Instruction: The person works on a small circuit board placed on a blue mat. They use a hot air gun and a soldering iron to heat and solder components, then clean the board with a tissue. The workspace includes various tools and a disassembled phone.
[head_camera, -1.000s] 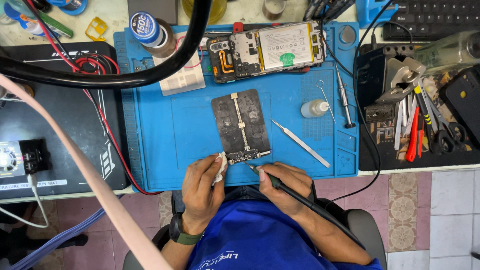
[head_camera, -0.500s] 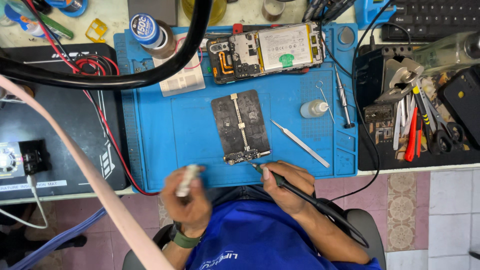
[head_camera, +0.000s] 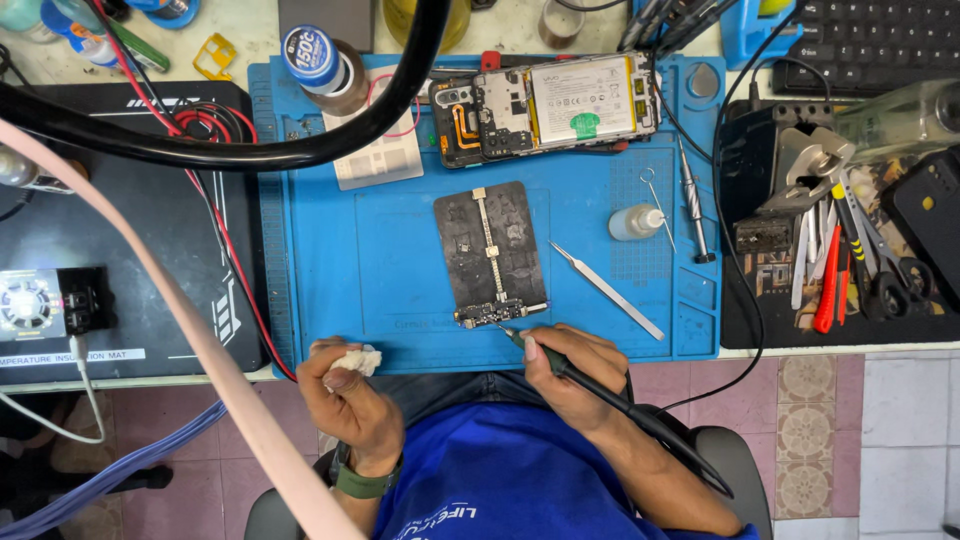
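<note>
The right hand (head_camera: 570, 375) is clenched round a black soldering iron (head_camera: 610, 395), held like a pen, its tip touching the near edge of a small circuit board (head_camera: 497, 313); that board sits at the bottom end of a dark rectangular holder plate (head_camera: 490, 250), which lies upright in the middle of the blue mat (head_camera: 370, 260) on the bench (head_camera: 240, 30); the iron's black cord trails off past the person's right arm. The left hand (head_camera: 350, 395) is closed on a wad of white tissue (head_camera: 357, 360), pinched between thumb and fingers at the near edge of the mat, well to the left of the board and not touching it; a green watch strap (head_camera: 362, 484) circles that wrist. Just right of the plate lie slim metal tweezers (head_camera: 605, 290), slanted; beyond them stands a small clear bottle (head_camera: 636, 222); at the far edge of the mat rests an opened phone (head_camera: 545, 105), its battery and insides showing; a black hose (head_camera: 300, 140) arcs overhead on the left.
</note>
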